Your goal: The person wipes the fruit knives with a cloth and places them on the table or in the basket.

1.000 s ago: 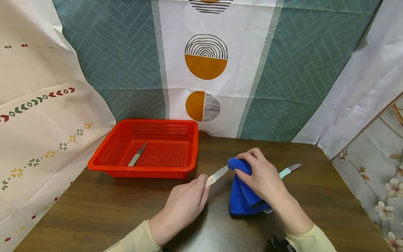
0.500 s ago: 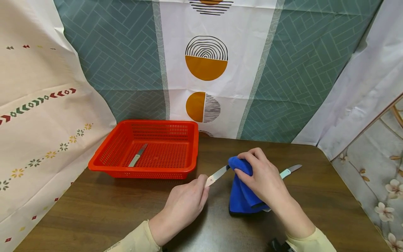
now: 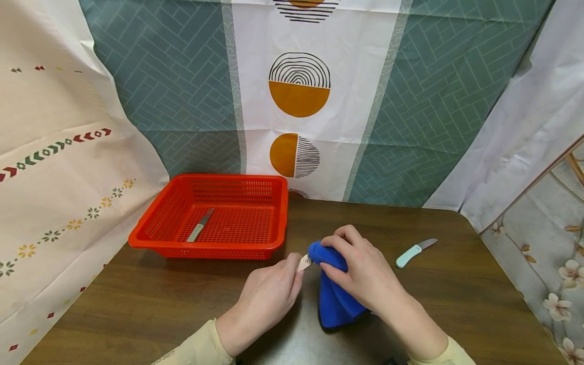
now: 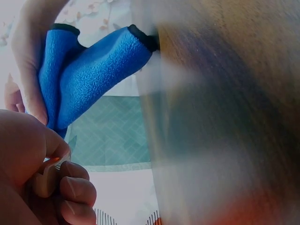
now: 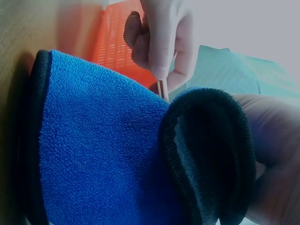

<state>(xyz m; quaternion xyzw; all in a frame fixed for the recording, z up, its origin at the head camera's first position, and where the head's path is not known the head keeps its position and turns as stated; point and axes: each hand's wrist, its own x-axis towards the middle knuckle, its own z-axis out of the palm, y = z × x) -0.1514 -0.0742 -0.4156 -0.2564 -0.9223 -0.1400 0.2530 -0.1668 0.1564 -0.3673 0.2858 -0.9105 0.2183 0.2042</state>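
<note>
My left hand [image 3: 269, 289] grips the cream handle [image 3: 304, 262] of a small pocket knife. Its blade is hidden inside the blue cloth [image 3: 337, 299]. Fingers and thumb of my right hand [image 3: 365, 268] pinch the folded cloth around the blade, right up against the handle. In the right wrist view the dark-edged cloth [image 5: 98, 140] hangs down from that pinch, and a thin part of the knife handle [image 5: 162, 90] shows between the other hand and the fabric. The left wrist view shows fingers [image 4: 77, 190] curled around the handle, with the cloth [image 4: 98, 70] just beyond.
On the left of the wooden table [image 3: 315, 223], a red plastic basket [image 3: 207, 247] holds a knife with a pale handle [image 3: 196, 232]. Right of my right hand lies a mint-handled knife [image 3: 409, 255], blade out. Fabric sheets [image 3: 392, 172] enclose the table's back and sides.
My right hand has slid the cloth left and slightly nearer along the blade to the handle, covering the blade. The mint knife's handle now shows fully. My left hand stays put.
</note>
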